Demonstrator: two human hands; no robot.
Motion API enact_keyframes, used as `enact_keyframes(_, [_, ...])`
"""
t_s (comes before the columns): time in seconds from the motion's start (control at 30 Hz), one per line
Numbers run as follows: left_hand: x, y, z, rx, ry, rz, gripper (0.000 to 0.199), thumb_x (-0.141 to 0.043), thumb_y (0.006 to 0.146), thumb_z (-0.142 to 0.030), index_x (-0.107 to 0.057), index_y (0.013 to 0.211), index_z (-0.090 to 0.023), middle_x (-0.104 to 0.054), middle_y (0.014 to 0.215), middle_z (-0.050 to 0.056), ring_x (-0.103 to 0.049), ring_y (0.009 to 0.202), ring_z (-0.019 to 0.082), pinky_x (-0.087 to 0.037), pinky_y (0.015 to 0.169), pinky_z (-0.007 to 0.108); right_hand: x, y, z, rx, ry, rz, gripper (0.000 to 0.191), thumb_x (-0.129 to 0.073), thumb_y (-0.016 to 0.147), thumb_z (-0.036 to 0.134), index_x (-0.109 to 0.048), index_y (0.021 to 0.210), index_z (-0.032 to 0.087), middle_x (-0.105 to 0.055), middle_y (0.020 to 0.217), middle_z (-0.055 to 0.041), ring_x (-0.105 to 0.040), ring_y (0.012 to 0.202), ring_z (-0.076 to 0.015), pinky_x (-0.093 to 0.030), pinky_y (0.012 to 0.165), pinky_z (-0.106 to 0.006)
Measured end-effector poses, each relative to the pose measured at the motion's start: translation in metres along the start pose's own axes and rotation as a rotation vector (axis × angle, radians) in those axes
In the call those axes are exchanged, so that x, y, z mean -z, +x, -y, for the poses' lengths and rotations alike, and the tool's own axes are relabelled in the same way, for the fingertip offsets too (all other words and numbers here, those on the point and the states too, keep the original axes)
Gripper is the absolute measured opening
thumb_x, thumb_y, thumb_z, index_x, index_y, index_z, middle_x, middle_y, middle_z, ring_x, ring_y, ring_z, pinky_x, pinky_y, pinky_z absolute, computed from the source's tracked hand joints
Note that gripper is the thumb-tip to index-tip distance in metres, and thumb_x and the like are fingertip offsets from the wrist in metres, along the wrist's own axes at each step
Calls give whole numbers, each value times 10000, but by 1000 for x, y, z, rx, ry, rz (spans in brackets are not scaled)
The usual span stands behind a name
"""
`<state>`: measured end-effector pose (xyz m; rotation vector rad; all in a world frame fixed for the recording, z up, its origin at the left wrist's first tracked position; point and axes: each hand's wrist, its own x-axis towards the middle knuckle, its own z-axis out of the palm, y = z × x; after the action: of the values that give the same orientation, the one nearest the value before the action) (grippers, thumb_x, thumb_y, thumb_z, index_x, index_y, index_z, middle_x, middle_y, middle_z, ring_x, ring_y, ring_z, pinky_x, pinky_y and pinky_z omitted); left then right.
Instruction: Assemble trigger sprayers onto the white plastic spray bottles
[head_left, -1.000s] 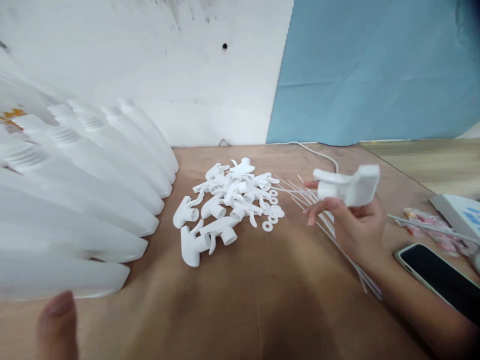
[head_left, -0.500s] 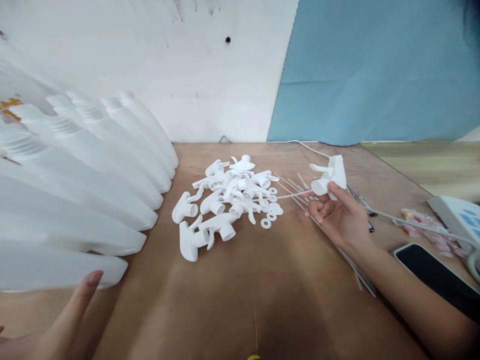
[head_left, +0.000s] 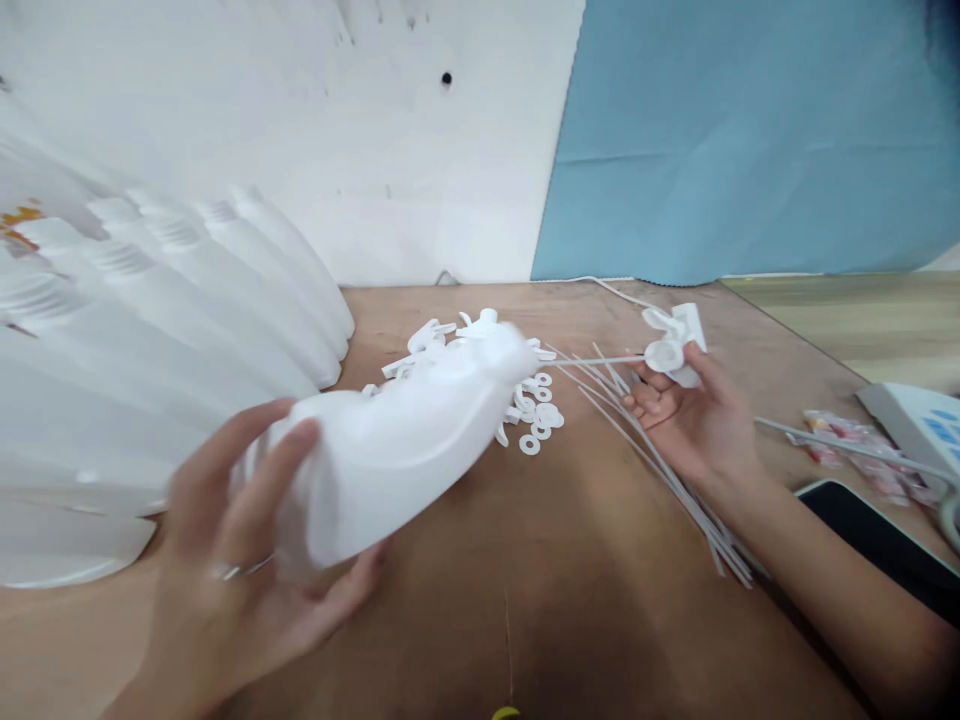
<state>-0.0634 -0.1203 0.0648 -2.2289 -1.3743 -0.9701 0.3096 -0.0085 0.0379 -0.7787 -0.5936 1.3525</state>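
My left hand [head_left: 255, 540] is wrapped round the base end of a white plastic bottle [head_left: 405, 440], which is tilted with its neck toward the right. My right hand [head_left: 690, 410] pinches a white trigger sprayer head [head_left: 679, 345], its round collar facing left. A thin dip tube [head_left: 592, 361] runs from the sprayer toward the bottle's neck; blur hides whether its end is inside the mouth. Behind the bottle, partly covered, lies a pile of sprayer heads [head_left: 431, 338], with white ring washers [head_left: 530, 444] at its right side.
White bottles [head_left: 247, 290] stand in rows at the left. Loose tubes [head_left: 675, 490] lie beneath my right forearm. Farther right are a phone [head_left: 870, 530], small wrapped packets [head_left: 862, 450] and a white-and-blue box [head_left: 915, 420]. A wall and blue cloth [head_left: 735, 150] close off the back.
My left hand has taken a bottle and swung it rightward over the table, in front of the pile. My right hand has shifted slightly right, still holding the sprayer head.
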Motion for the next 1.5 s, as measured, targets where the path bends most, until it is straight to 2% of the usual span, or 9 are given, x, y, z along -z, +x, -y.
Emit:
enact_keyframes(0.1, [-22,24,1,-169,83,91,950,-782,740,-349,-300,1549,-231,-449,1468,213,-500,1290,422,-425,1046,568,9,11,11,54,82,-102,192,-588,889,305,-656,792,154,-757,780,-118,-502,427,-88,-573,579,-282])
enact_keyframes(0.23, [-38,26,11,-177,104,144,899,-734,796,-349,-267,1558,-258,-435,1501,188,-491,1315,402,-422,1057,558,16,20,23,129,118,-206,208,-536,892,258,-650,749,158,-720,706,-88,-476,416,-73,-543,549,-248])
enact_keyframes(0.43, [-30,12,22,-125,89,128,871,-751,787,-316,-316,1540,-265,-431,1510,178,-485,1328,406,-418,1074,558,15,23,33,187,130,-244,196,-502,851,216,-630,715,158,-610,561,-16,-420,394,-65,-482,498,-227])
enact_keyframes(0.8, [-35,10,29,-119,61,171,819,-730,810,-304,-333,1526,-269,-443,1503,186,-499,1321,400,-441,1048,563,16,23,34,192,22,-264,220,-512,822,253,-620,652,164,-662,590,-63,-309,364,-59,-444,477,-270])
enact_keyframes(0.97, [-35,10,27,-168,38,205,737,-671,846,-316,-359,1511,-258,-419,1528,138,-493,1330,391,-440,1067,555,8,14,16,121,-48,-172,174,-612,811,293,-642,701,163,-704,632,-71,-389,386,-76,-497,510,-293])
enact_keyframes(1.1, [-37,11,25,-196,5,177,652,-593,887,-368,-378,1500,-308,-407,1549,67,-500,1326,362,-450,1051,544,-24,-12,-20,-87,-96,-26,142,-708,814,323,-639,820,198,-711,752,-28,-539,504,-112,-560,583,-307])
enact_keyframes(1.27, [-36,11,26,-227,39,214,782,-706,815,-314,-364,1517,-266,-447,1511,166,-496,1324,397,-455,1035,566,-61,-33,-59,-190,-110,220,218,-791,792,349,-638,862,211,-606,758,18,-571,621,-127,-511,500,-252])
enact_keyframes(1.4, [-36,11,27,-256,26,214,827,-735,786,-302,-358,1522,-273,-467,1487,183,-502,1310,407,-451,1019,567,-58,-26,-70,-133,-177,406,204,-777,816,315,-653,935,204,-627,753,9,-579,596,-133,-514,519,-279])
enact_keyframes(1.5, [-37,11,27,-283,26,231,822,-733,790,-304,-359,1522,-275,-470,1487,177,-498,1315,406,-439,1029,568,-49,-23,-73,-98,-207,430,223,-768,825,271,-649,1001,205,-671,785,-3,-622,610,-148,-536,554,-299])
